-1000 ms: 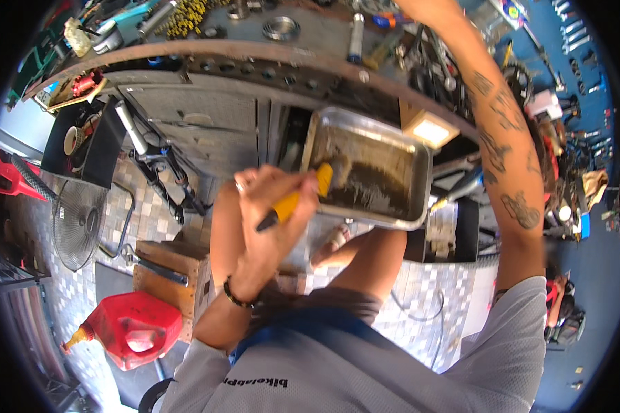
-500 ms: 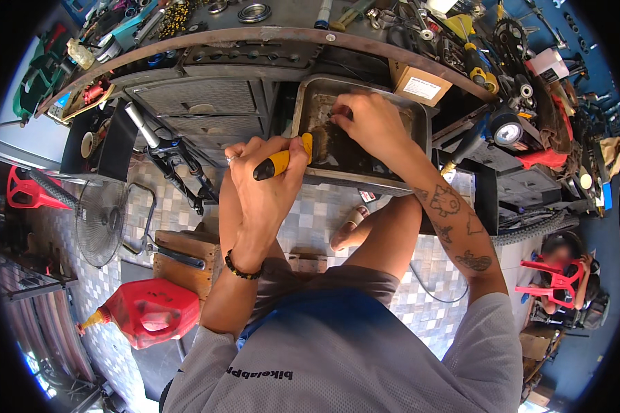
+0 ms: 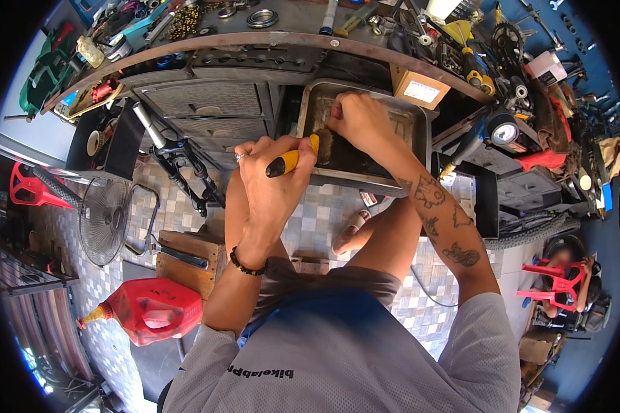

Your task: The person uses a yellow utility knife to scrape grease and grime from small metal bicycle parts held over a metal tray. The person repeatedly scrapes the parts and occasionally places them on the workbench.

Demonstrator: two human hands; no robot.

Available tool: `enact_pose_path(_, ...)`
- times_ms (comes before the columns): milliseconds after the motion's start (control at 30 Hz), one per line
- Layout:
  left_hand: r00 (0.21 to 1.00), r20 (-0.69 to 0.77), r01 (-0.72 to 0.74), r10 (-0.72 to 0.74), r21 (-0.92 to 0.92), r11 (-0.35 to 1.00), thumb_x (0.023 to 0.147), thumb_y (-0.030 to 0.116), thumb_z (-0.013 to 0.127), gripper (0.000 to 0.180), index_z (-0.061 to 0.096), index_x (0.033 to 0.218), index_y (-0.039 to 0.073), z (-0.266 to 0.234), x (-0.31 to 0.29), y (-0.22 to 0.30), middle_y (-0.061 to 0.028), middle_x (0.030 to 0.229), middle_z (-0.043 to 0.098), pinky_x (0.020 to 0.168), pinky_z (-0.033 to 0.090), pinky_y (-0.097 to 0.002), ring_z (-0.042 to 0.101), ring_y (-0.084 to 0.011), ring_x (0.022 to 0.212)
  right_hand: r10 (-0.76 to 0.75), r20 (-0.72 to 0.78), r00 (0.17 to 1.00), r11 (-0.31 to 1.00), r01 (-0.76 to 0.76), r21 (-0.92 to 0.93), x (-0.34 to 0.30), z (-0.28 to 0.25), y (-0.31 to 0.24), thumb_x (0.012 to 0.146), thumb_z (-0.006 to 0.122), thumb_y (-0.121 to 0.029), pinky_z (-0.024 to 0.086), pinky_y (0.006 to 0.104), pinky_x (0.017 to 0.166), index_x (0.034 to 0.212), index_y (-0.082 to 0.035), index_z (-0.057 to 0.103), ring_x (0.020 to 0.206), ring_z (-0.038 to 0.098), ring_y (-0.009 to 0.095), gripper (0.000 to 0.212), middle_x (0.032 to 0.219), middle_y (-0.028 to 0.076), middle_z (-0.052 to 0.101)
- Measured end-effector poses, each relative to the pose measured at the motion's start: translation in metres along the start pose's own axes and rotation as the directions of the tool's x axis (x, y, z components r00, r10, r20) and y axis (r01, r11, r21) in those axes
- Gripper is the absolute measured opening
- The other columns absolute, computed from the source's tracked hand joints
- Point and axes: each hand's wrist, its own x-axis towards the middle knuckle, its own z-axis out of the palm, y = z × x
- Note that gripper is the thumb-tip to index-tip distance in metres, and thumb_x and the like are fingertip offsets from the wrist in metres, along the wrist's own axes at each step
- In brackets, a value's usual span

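Note:
My left hand (image 3: 272, 172) is wrapped round the yellow and black handle of a brush (image 3: 293, 162). The brush's brownish bristles reach over the left part of a shallow metal tray (image 3: 304, 113), whose bottom looks dark and dirty. Over the same tray is my right hand (image 3: 362, 118), its fingers curled together near the far left part. Whatever those fingers hold, if anything, is hidden by the hand. Only a small gap separates the bristles from my right fingertips.
Behind the tray runs a workbench edge (image 3: 255, 39) crowded with parts and tools. A cardboard box (image 3: 420, 88) stands at the tray's far right corner. A bicycle fork (image 3: 179, 158) leans on the left, near a fan (image 3: 107, 221) and a red jug (image 3: 155, 311). Another person (image 3: 565, 275) is at far right.
The left hand and brush have shifted slightly right and the handle's tilt has changed a little. My right hand's fingers have curled in more tightly. The view has moved slightly.

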Motion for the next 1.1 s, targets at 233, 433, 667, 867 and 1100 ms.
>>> enact_pose_path(233, 0.999, -0.035, -0.013, 0.012, -0.020, 1.000, 0.099, 0.018, 0.083, 0.015, 0.086, 0.096, 0.004, 0.005, -0.001, -0.004, -0.0155, 0.078, 0.075, 0.085, 0.052, -0.0445, 0.070, -0.0340, 0.072, -0.011, -0.074, 0.997, 0.988, 0.022, 0.153, -0.010, -0.008, 0.014, 0.095, 0.087, -0.017, 0.065, 0.0523, 0.089, 0.105, -0.007, 0.083, 0.101, 0.082, 0.041, 0.015, 0.102, 0.018, 0.085)
enact_pose_path(433, 0.995, -0.084, -0.056, 0.055, -0.009, 0.998, 0.096, 0.021, 0.086, 0.012, 0.088, 0.092, 0.010, 0.008, -0.002, -0.003, -0.0127, 0.068, 0.071, 0.081, 0.050, -0.0449, 0.066, -0.0339, 0.065, -0.043, -0.069, 0.997, 0.995, 0.049, 0.091, -0.015, -0.003, 0.017, 0.094, 0.088, -0.018, 0.065, 0.0490, 0.087, 0.108, -0.006, 0.082, 0.097, 0.083, 0.038, 0.020, 0.101, 0.016, 0.086)
enact_pose_path(667, 0.996, -0.058, -0.068, 0.067, -0.016, 0.998, 0.096, 0.020, 0.086, 0.012, 0.088, 0.093, 0.009, 0.004, 0.000, 0.001, -0.0148, 0.072, 0.073, 0.081, 0.053, -0.0461, 0.069, -0.0368, 0.067, 0.000, -0.149, 0.989, 0.962, 0.041, 0.271, -0.021, -0.010, 0.017, 0.093, 0.086, -0.009, 0.066, 0.0425, 0.082, 0.102, -0.001, 0.078, 0.091, 0.084, 0.030, 0.015, 0.094, 0.015, 0.084)
enact_pose_path(867, 0.996, -0.067, -0.071, 0.059, -0.188, 0.980, 0.102, 0.012, 0.082, 0.014, 0.086, 0.107, 0.000, 0.003, 0.003, 0.010, -0.0146, 0.082, 0.079, 0.085, 0.051, -0.0399, 0.071, -0.0292, 0.079, 0.159, -0.012, 0.987, 0.651, -0.096, 0.753, -0.049, -0.029, 0.015, 0.095, 0.081, 0.003, 0.067, 0.0338, 0.074, 0.115, 0.001, 0.074, 0.085, 0.083, 0.020, 0.021, 0.096, 0.013, 0.082)
enact_pose_path(1100, 0.928, -0.065, -0.373, 0.367, -0.113, 0.921, 0.095, 0.007, 0.089, 0.020, 0.086, 0.114, 0.001, 0.011, -0.002, 0.023, -0.0053, 0.090, 0.080, 0.091, 0.040, -0.0405, 0.068, -0.0210, 0.082, 0.233, -0.008, 0.973, 0.404, -0.089, 0.910, -0.070, -0.045, 0.024, 0.097, 0.077, 0.008, 0.068, 0.0312, 0.072, 0.127, 0.002, 0.068, 0.083, 0.082, 0.020, 0.031, 0.095, 0.012, 0.077)
